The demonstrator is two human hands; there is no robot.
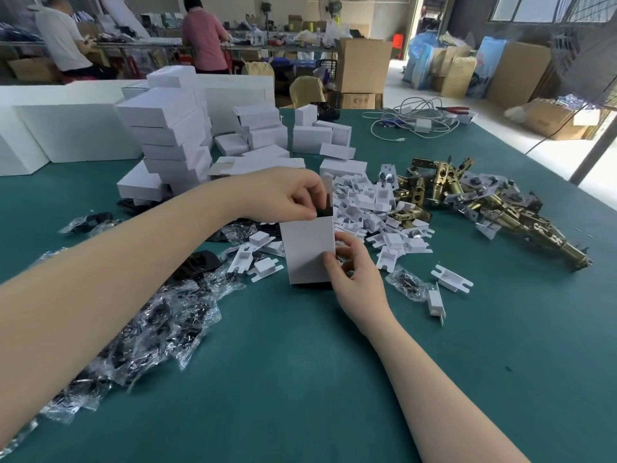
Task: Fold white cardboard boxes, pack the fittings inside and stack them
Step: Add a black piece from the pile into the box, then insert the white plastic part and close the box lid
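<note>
A small white cardboard box (305, 250) stands upright on the green table (300, 379) in front of me. My right hand (354, 272) grips its lower right edge. My left hand (287, 193) pinches at the box's open top, where something dark shows inside. Brass latch fittings (467, 195) lie heaped at the right. Small white folded inserts (377, 208) are piled behind the box. Black parts in clear bags (160, 322) spread along the left. Closed white boxes (170, 138) stand stacked at the back left.
More white boxes (314, 135) sit loose behind the pile, and large white cartons (66, 132) line the far left. White cables (414, 120) lie at the far right corner. Two people work at a bench in the background, among brown cartons (362, 65).
</note>
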